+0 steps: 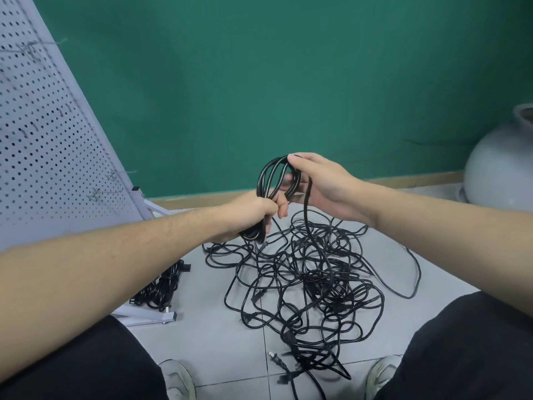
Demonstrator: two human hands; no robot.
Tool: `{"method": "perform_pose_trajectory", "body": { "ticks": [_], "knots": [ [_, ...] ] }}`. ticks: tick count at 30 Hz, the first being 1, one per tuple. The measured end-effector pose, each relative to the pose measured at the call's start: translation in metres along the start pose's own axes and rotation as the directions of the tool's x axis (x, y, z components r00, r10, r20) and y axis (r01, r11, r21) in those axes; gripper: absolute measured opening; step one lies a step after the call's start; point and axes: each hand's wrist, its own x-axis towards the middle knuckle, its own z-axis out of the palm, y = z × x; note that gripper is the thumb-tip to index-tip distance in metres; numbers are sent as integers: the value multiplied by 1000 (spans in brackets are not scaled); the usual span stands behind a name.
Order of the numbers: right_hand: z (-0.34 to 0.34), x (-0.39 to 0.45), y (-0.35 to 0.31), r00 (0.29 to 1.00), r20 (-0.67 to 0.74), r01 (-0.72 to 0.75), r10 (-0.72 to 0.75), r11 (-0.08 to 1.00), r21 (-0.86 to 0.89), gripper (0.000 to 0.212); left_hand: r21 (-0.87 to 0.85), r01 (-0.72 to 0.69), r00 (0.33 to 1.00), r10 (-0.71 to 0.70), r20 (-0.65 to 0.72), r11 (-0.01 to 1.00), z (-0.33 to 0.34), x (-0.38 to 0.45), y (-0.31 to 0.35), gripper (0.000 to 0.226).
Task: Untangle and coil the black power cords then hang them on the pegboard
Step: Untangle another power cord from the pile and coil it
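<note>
A part-wound coil of black cord [269,180] is held up over the floor. My left hand [251,215] grips its lower end, fingers curled round the loops. My right hand [317,183] pinches the top of the coil, and a loose strand runs from it down into the tangled pile of black cords [311,278] on the grey tiles. The white pegboard [49,145] leans at the left with a few wire hooks on it. A coiled bundle of cord [164,287] lies on the floor by the pegboard's foot.
The pegboard's white metal base [155,317] juts out on the floor at the left. A large grey round vase [501,166] stands at the right against the green wall. My knees and shoes frame the pile at the bottom.
</note>
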Motion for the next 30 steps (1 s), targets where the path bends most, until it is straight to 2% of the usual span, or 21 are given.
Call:
{"method": "perform_pose_trajectory", "body": {
  "ticks": [2, 5, 11, 15, 19, 21, 23, 25, 27, 28, 30],
  "knots": [
    [6, 2, -3, 999, -47, 30, -27, 998, 59, 14, -43, -2, 1000, 1, -7, 999, 3, 2, 1, 15],
    [14, 5, -8, 994, -86, 82, -72, 989, 124, 5, -122, 2, 1000, -1, 8, 993, 8, 5, 3, 25],
    [13, 6, -14, 993, -63, 116, -105, 969, 218, 8, -400, 35, 987, 31, 158, 916, 16, 4, 9, 40],
    [11, 8, -12, 997, -59, 61, -50, 977, 203, 9, -429, 9, 999, 5, 32, 903, 25, 5, 8, 37],
    [-3, 8, -2, 992, 22, -127, 126, 992, 28, 62, -438, -99, 985, 25, -172, 893, 20, 11, 10, 38],
    [-9, 8, 9, 971, 75, -215, 227, 966, -142, 81, -454, -159, 958, 25, -287, 876, 13, 18, 10, 37],
    [-12, 7, 21, 929, 139, -277, 342, 894, -352, 91, -464, -208, 921, 12, -390, 861, 2, 24, 10, 39],
    [-11, 1, 30, 851, 220, -293, 476, 779, -554, 85, -452, -237, 885, -2, -466, 860, -7, 27, 9, 40],
    [-7, -6, 37, 799, 276, -225, 534, 692, -685, 60, -430, -231, 870, -12, -492, 873, -12, 27, 9, 38],
    [-4, -8, 39, 802, 286, -193, 524, 682, -705, 44, -415, -224, 866, -15, -499, 882, -15, 27, 9, 38],
    [2, -8, 39, 843, 284, -170, 458, 726, -666, 19, -365, -203, 850, -21, -526, 909, -20, 27, 10, 38]
  ]
}}
